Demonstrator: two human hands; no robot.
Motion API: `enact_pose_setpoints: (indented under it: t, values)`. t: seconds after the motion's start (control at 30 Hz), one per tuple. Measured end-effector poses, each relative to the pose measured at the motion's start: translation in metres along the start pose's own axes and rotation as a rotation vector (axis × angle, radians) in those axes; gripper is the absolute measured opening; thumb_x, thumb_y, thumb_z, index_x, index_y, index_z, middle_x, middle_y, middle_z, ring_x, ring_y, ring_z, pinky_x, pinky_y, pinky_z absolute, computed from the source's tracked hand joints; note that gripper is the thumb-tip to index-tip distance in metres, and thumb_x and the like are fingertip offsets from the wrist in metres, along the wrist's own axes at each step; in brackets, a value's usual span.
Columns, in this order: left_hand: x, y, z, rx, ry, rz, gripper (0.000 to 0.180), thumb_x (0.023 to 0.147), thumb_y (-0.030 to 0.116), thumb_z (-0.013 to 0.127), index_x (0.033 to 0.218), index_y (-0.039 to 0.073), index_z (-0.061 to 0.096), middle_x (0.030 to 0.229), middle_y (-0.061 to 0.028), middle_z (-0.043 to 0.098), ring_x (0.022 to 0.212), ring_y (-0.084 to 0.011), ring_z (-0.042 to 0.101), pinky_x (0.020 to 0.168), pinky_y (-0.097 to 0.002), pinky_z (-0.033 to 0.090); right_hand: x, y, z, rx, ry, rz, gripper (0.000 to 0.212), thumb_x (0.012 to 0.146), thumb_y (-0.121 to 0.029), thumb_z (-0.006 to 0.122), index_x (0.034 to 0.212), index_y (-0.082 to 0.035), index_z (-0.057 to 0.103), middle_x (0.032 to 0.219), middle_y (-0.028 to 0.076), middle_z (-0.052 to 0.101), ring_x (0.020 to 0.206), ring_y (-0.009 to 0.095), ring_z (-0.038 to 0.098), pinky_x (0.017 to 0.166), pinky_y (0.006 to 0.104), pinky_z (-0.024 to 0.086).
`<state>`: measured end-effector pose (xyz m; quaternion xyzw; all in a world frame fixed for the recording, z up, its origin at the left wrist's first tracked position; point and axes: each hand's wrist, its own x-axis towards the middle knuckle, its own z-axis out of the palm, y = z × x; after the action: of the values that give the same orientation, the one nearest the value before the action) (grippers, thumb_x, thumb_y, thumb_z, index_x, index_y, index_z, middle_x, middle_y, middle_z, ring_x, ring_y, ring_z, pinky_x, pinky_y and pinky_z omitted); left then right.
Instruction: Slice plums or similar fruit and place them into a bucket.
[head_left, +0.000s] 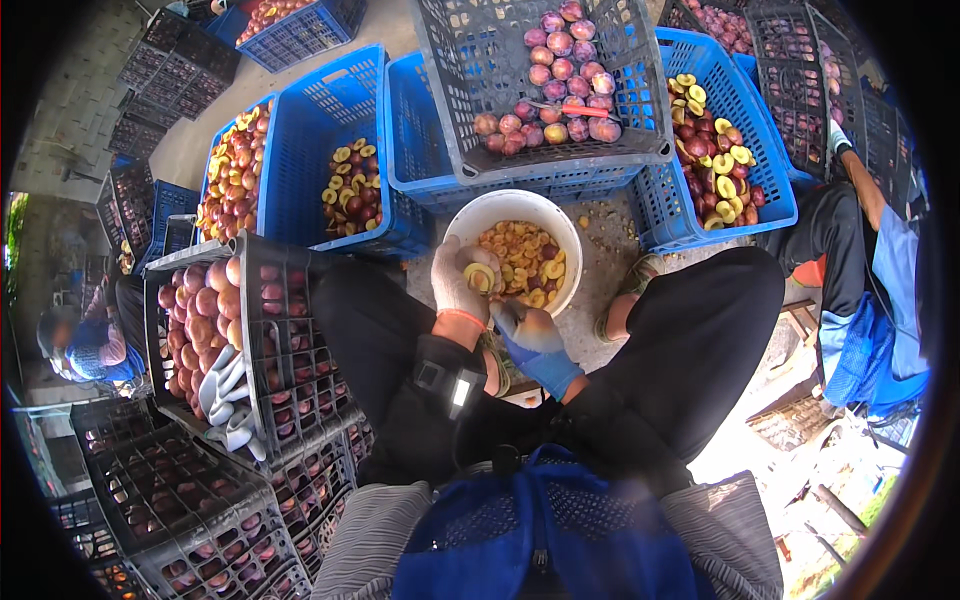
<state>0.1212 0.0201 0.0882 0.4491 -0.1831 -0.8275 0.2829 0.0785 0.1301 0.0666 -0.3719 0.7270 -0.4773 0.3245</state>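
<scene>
My left hand (456,285), in a pale glove, is closed around a cut plum half (480,277) with its yellow flesh showing. Just below and to its right is my right hand (535,340) in a blue and grey glove. Its fingers are curled together near the plum half, and what they hold, if anything, is hidden. Both hands are at the near left rim of a white bucket (572,240), which contains many yellow-brown plum pieces (520,255). Beyond it, a black crate (460,130) of whole plums (560,70) also holds a red-handled knife (572,109).
Blue crates with halved plums stand at the left (318,100) and right (690,235). Beside my left leg, grey gloves (225,395) lie on a black crate (262,350) of whole plums. Co-workers sit at the far right (895,260) and far left (90,340).
</scene>
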Motion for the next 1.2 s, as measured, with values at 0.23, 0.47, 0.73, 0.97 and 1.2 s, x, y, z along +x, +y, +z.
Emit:
enact_pose_setpoints:
  t: [0.23, 0.47, 0.73, 0.97, 1.2]
  values:
    - [-0.002, 0.001, 0.001, 0.011, 0.071, 0.052, 0.038, 0.081, 0.035, 0.037, 0.061, 0.003, 0.044, 0.053, -0.0116, 0.045, 0.045, -0.0217, 0.043, 0.042, -0.0299, 0.034, -0.004, 0.003, 0.0, -0.092, -0.029, 0.056, 0.035, 0.081, -0.036, 0.048, 0.081, -0.003, 0.061, 0.073, 0.02, 0.057, 0.067, 0.035, 0.055, 0.057, 0.0402, 0.043]
    - [0.0, -0.006, -0.002, 0.044, 0.162, 0.088, 0.039, 0.081, 0.03, 0.037, 0.051, 0.006, 0.042, 0.05, -0.0117, 0.046, 0.043, -0.0216, 0.043, 0.039, -0.0304, 0.034, -0.006, -0.002, 0.001, 0.172, -0.009, 0.247, 0.034, 0.081, -0.032, 0.048, 0.082, 0.0, 0.059, 0.071, 0.023, 0.056, 0.073, 0.037, 0.055, 0.059, 0.0389, 0.043]
    - [-0.002, -0.011, 0.003, 0.081, 0.072, 0.207, 0.036, 0.082, 0.033, 0.037, 0.061, 0.005, 0.046, 0.051, -0.0082, 0.045, 0.044, -0.0178, 0.043, 0.043, -0.0261, 0.036, -0.011, 0.0, 0.003, -0.077, 0.057, -0.002, 0.029, 0.082, -0.031, 0.048, 0.087, -0.005, 0.06, 0.069, 0.02, 0.057, 0.069, 0.037, 0.055, 0.057, 0.0417, 0.043]
    - [-0.002, -0.013, -0.002, 0.042, 0.165, 0.293, 0.039, 0.083, 0.03, 0.038, 0.054, 0.004, 0.043, 0.049, -0.0103, 0.045, 0.041, -0.0202, 0.042, 0.043, -0.0293, 0.037, -0.01, -0.01, -0.005, 0.051, -0.055, 0.199, 0.034, 0.083, -0.032, 0.046, 0.086, 0.0, 0.059, 0.074, 0.022, 0.057, 0.075, 0.036, 0.056, 0.064, 0.0373, 0.043]
    - [-0.002, -0.01, -0.002, 0.151, 0.112, 0.322, 0.037, 0.081, 0.024, 0.043, 0.05, 0.004, 0.041, 0.047, -0.0091, 0.044, 0.041, -0.0204, 0.043, 0.045, -0.0289, 0.038, -0.011, -0.017, -0.012, 0.16, -0.162, 0.244, 0.038, 0.083, -0.033, 0.046, 0.088, 0.002, 0.059, 0.079, 0.02, 0.059, 0.079, 0.031, 0.057, 0.071, 0.0332, 0.042]
